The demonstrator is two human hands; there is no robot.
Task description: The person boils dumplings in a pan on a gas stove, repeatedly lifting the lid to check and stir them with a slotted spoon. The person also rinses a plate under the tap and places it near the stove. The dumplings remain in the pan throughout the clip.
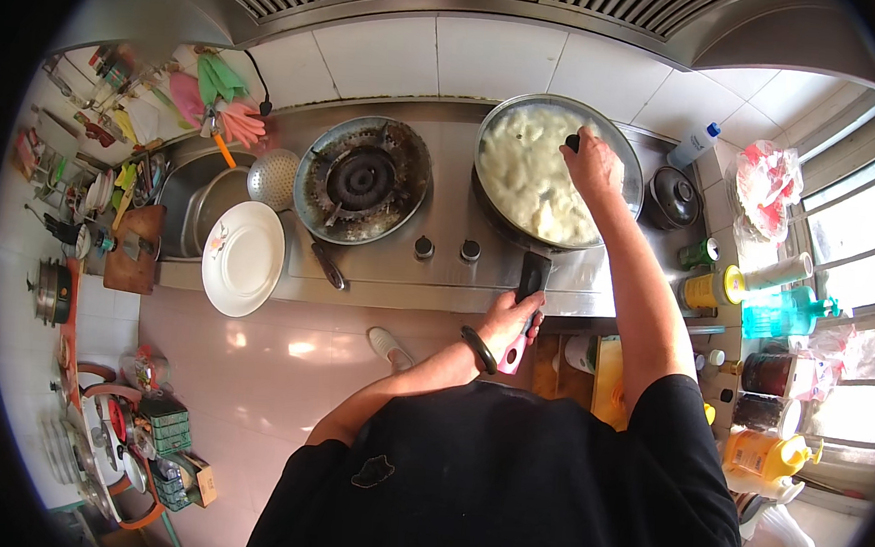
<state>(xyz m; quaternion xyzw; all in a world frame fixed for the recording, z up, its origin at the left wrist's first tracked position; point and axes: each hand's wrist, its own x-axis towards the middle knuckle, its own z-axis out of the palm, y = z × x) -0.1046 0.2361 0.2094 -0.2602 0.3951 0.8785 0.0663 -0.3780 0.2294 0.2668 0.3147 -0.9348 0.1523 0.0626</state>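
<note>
A glass lid lies over a large pan on the right side of the stove, and pale food, perhaps dumplings, shows through it. My right hand grips the lid's black knob. Below, my left hand is closed around the pan's handle, which is black with a pink end. A dark bangle circles my left wrist. To the left is a bare gas burner with a wide round drip tray.
A white plate and a perforated skimmer lie left of the burner, near the sink. A small lidded black pot, a can and bottles line the right side. A cleaver rests on a wooden board.
</note>
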